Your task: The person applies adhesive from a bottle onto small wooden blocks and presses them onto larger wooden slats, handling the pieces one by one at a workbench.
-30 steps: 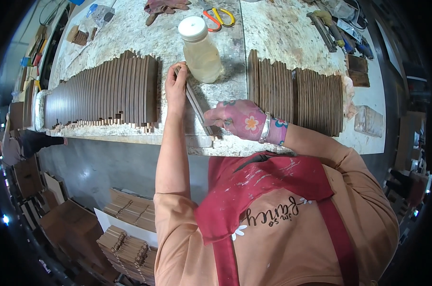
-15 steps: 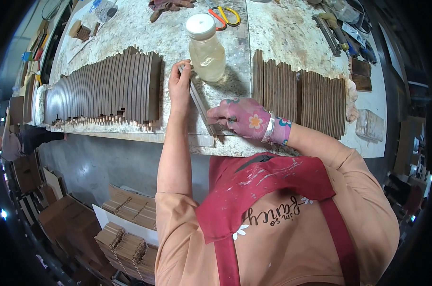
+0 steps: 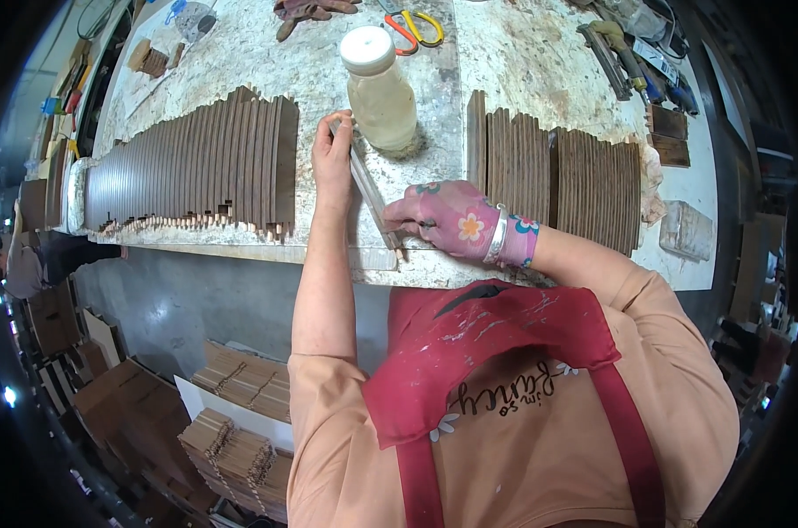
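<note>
A narrow brown wooden strip (image 3: 366, 180) lies slanted between my hands in the middle of the worktable. My bare left hand (image 3: 331, 154) grips its far end between thumb and fingers. A pink flowered glove covers my right hand (image 3: 447, 218), whose bent fingers close on the strip near its front end. From that end sticks a pale dowel (image 3: 400, 254). Just beyond the strip stands a clear jar (image 3: 383, 110) of pale liquid with a white lid. On the left a long row of brown wooden strips (image 3: 197, 163) stands on edge, dowels showing along the front.
Another row of wooden strips (image 3: 553, 176) stands on the right, beside a clear block-shaped item (image 3: 686, 231). Farther back are scissors (image 3: 412, 33), a glove (image 3: 315, 12) and a nail gun (image 3: 608, 62). Stacked wood pieces (image 3: 232, 444) sit below the table at left.
Both hands keep nearly the same place and hold on the strip. The strip looks slightly turned, and the dowel at its front end shows more clearly.
</note>
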Tool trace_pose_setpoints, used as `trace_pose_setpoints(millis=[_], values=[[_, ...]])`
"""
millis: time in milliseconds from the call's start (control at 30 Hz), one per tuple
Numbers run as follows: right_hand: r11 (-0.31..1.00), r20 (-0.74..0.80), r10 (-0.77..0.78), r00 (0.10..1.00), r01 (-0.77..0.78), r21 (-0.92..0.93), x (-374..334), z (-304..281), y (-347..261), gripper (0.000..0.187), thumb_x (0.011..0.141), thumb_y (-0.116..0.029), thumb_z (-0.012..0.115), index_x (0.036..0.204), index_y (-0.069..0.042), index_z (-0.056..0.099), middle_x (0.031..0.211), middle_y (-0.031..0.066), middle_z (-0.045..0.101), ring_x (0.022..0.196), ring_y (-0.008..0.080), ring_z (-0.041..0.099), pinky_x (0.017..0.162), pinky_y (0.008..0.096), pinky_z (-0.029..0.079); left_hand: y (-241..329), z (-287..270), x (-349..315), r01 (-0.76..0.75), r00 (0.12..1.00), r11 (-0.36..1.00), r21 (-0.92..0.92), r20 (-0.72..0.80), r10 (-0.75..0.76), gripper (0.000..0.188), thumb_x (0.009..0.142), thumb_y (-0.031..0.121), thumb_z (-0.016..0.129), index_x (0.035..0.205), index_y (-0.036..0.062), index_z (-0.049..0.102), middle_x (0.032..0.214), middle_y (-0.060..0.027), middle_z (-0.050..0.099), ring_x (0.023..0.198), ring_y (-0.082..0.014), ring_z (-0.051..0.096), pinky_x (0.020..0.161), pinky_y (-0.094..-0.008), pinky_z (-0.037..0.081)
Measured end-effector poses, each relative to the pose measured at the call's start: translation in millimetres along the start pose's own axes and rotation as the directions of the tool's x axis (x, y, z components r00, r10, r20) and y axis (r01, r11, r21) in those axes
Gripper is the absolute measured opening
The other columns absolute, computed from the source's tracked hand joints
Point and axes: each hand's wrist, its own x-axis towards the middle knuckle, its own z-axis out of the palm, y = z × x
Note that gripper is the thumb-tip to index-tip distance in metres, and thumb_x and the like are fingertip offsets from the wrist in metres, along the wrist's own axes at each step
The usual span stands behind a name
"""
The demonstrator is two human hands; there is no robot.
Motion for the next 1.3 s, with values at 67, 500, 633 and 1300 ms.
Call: trace_pose_setpoints(millis=[67,500,633,1300], values=[[1.0,-0.004,-0.02,1.0,0.02,-0.007,-0.6,-1.3,-1.4,0.023,0.094,-0.03,0.056,0.113,-0.02,0.066,0.099,0.0065,0.067,0.091,0.0295,0.066,0.075,0.0423,0.051,-1.7,-2.6,-0.4,0.001,1.0,1.0,0.008,0.011,-0.001,0.019,0.1,0.019,0.056,0.111,0.0036,0.06,0.103,-0.0009,0.06,0.09,-0.0076,0.049,0.084,-0.0229,0.04],[0.995,-0.08,-0.095,0.992,0.095,0.001,0.0,3.6,9.4,0.029,0.092,-0.021,0.057,0.119,-0.024,0.066,0.106,0.0069,0.068,0.085,0.0295,0.067,0.073,0.0424,0.053,8.0,1.6,-3.6,-0.004,1.0,0.998,0.063,0.005,0.004,0.021,0.099,0.02,0.057,0.11,0.0024,0.061,0.104,-0.0028,0.061,0.096,-0.0103,0.051,0.09,-0.0253,0.04],[0.996,-0.123,-0.086,0.989,0.087,0.005,-2.6,9.6,9.0,0.031,0.091,-0.017,0.058,0.12,-0.024,0.065,0.105,0.0064,0.068,0.085,0.0302,0.067,0.073,0.0423,0.053,9.7,2.5,-5.1,-0.013,1.0,0.999,0.037,0.01,0.012,0.02,0.1,0.019,0.056,0.11,0.0023,0.061,0.104,-0.0026,0.061,0.096,-0.0099,0.051,0.091,-0.025,0.04],[0.974,-0.047,-0.013,0.999,0.023,0.226,-10.3,5.5,6.2,0.032,0.093,-0.031,0.057,0.12,-0.016,0.066,0.106,0.0098,0.069,0.097,0.0305,0.065,0.081,0.0393,0.051,7.4,3.7,-3.7,-0.054,0.998,0.998,0.01,0.019,0.054,0.018,0.099,0.018,0.058,0.109,0.0033,0.06,0.093,0.0029,0.056,0.08,-0.0039,0.043,0.073,-0.0192,0.037]])
